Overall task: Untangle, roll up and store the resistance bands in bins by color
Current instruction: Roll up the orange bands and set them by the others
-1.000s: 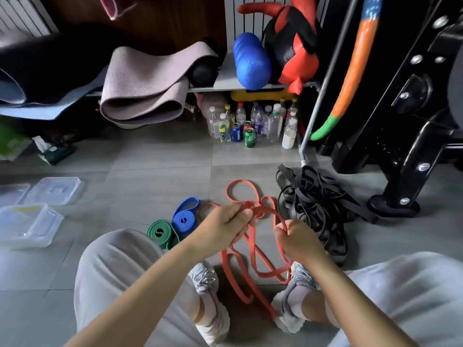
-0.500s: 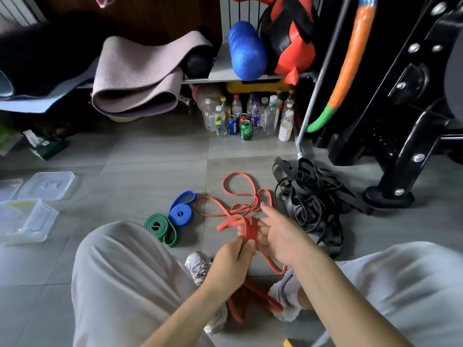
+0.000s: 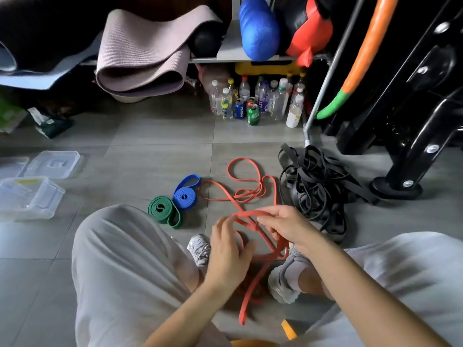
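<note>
Light: soft, fairly bright. Glare: pale sheen on grey floor tiles (image 3: 50, 246), left. Shadow: deep beneath grey metal shelf (image 3: 233, 50). Distortion: wide-angle bowing at edges. Blur: slight on left hand (image 3: 228, 249), flat orange rubber band (image 3: 246, 213).

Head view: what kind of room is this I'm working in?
Likely a home gym corner: a folded exercise mat and blue foam roller on a shelf, a black machine frame, resistance bands on the floor.
</note>
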The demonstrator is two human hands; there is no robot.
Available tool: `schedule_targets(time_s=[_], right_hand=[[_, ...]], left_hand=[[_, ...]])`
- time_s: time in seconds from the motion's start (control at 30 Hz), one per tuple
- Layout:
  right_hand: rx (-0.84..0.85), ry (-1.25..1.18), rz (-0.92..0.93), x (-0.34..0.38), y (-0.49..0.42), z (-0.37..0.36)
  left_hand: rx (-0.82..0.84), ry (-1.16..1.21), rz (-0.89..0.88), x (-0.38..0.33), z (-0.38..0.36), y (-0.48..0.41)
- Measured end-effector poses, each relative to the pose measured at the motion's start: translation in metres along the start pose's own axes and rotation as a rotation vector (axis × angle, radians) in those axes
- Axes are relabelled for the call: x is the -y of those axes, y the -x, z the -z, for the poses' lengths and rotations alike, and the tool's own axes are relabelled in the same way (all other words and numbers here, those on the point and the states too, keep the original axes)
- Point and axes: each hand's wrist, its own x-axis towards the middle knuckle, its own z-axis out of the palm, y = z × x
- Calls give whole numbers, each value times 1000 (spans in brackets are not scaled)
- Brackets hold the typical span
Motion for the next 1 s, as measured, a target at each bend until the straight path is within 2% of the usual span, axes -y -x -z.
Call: schedule_targets(time_s=[0.07, 0.13, 0.17, 0.27, 0.37, 0.4, 0.47, 0.53, 0.6, 0.67, 0.77, 0.87, 1.0], right_hand=[[14, 87, 59, 0, 5, 1], [54, 41, 91, 1, 11, 4], [75, -7, 101, 1, 13, 6], [59, -145, 127, -2, 16, 21], [-97, -161, 104, -7, 16, 43], [-135, -56, 91, -10, 18, 50], [-165, 353, 42, -20, 19, 58], [-98, 758, -4, -32, 20, 56], [3, 965, 1, -40, 22, 44], [58, 868, 96, -39, 23, 28], [-8, 460, 309, -25, 28, 5], [-90, 420, 471, -18, 28, -1], [-29, 410, 486, -15, 31, 1]], left_hand=[[51, -211, -62, 2, 9, -15], [126, -418, -101, 5, 17, -29], [176, -439, -99, 7, 21, -35], [362, -326, -9, 15, 31, -44], [484, -197, 79, 25, 43, -46], [486, -124, 94, 26, 47, -45], [417, -4, 82, 22, 55, -42], [361, 27, 36, 12, 59, -39], [354, 29, -47, -4, 59, -37], [356, 38, -125, -20, 56, -34], [320, -27, -194, -36, 52, -31], [277, -32, -185, -42, 52, -33], [257, 86, -155, -44, 55, -30]])
